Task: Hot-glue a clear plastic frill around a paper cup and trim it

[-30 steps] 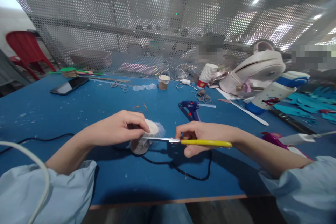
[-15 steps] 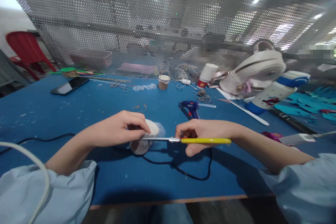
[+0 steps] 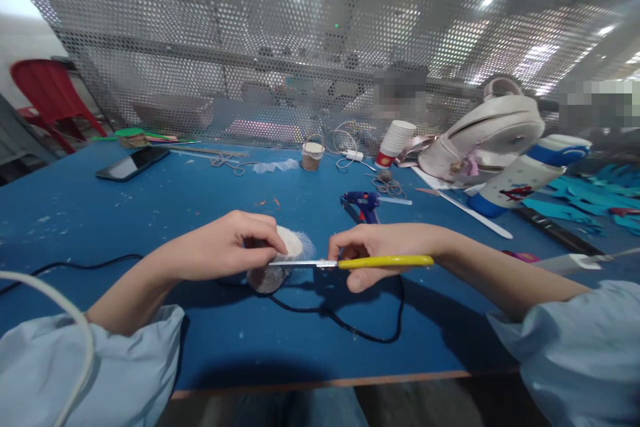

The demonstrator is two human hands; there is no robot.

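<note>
My right hand [image 3: 383, 250] is closed round the yellow handles of a pair of scissors [image 3: 385, 262], whose metal blades point left. The blades lie against the front of a small cup wrapped in twine, with a white top [image 3: 290, 243] and a fringe of thin white mesh sticking out on its right. My left hand [image 3: 235, 247] grips this cup from the left, thumb and fingers pressed at its upper edge near the blade tips. Its lower part shows under the blades; the fingers hide the left side. A black cord [image 3: 345, 327] runs on the table just in front.
A blue glue gun [image 3: 363, 203] lies beyond my right hand. Farther back stand a small twine-wrapped basket [image 3: 313, 157], stacked paper cups [image 3: 397, 143], a white bag [image 3: 485, 137] and a bottle [image 3: 525, 177]. A phone [image 3: 134, 163] rests at the left on the blue table [image 3: 210, 347].
My right hand and the scissors have shifted slightly left and up, the blades reaching a little farther across the cup. My left hand stays where it was.
</note>
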